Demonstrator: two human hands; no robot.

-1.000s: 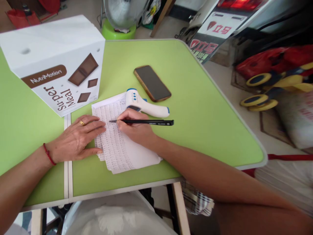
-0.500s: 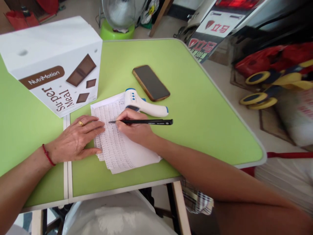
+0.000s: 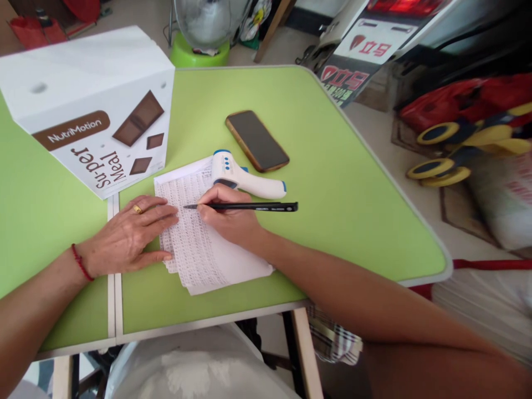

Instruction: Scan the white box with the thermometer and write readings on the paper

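My right hand (image 3: pixel 226 213) is closed around a black pen (image 3: pixel 266 206), whose tip rests at or just over the written sheets of paper (image 3: pixel 203 260). Rows of small handwriting cover much of the top sheet. Flat on the table, my left hand (image 3: pixel 137 233) has its fingers stretched out, with the fingertips on the left edge of the paper. A white and blue infrared thermometer (image 3: pixel 245 180) lies across the upper part of the sheets, just beyond my right hand.
On the green folding table (image 3: pixel 353 221) a phone (image 3: pixel 257 140) lies beyond the thermometer. A white NutriMotion box (image 3: pixel 95 127) stands at the left. Past the table are a fan (image 3: pixel 202 22) on a green stool (image 3: pixel 183 52) and the rear of a vehicle (image 3: pixel 366 47).
The pen's rear end has swung slightly to the right in my right hand. My left hand, the papers and the thermometer stay in place.
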